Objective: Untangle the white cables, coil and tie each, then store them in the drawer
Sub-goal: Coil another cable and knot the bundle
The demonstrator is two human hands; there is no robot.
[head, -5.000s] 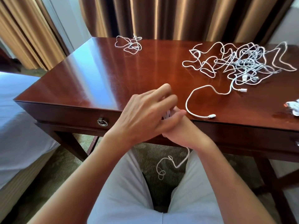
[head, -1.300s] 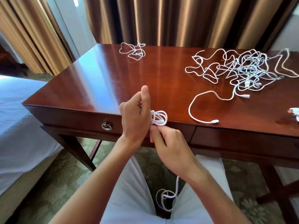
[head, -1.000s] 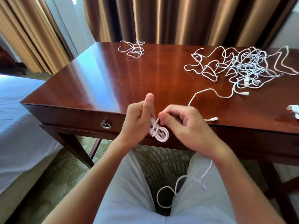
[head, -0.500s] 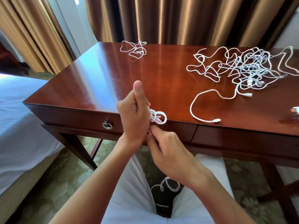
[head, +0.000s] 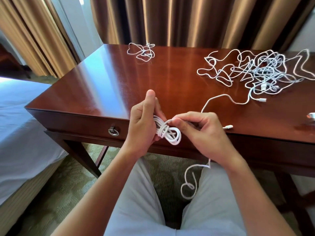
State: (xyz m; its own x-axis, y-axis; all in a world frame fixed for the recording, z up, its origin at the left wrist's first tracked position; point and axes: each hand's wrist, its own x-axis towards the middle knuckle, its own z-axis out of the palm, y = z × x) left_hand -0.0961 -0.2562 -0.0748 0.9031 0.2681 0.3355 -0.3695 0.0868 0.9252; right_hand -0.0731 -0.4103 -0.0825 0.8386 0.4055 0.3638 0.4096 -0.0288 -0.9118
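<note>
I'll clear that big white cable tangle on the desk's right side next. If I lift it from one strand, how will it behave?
The big tangle would probably come up floppy, with strands sagging, since its thin loops lie limp on the desk. It looks light. Crossed loops would likely snag and drag the rest along, and the loose plug end may swing.

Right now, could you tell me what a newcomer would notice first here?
Two hands at the desk's near edge: the left hand grips a small white coil while the right hand pinches its loose end. Behind, a big tangle of white cables sprawls across the desk, far right.
</note>
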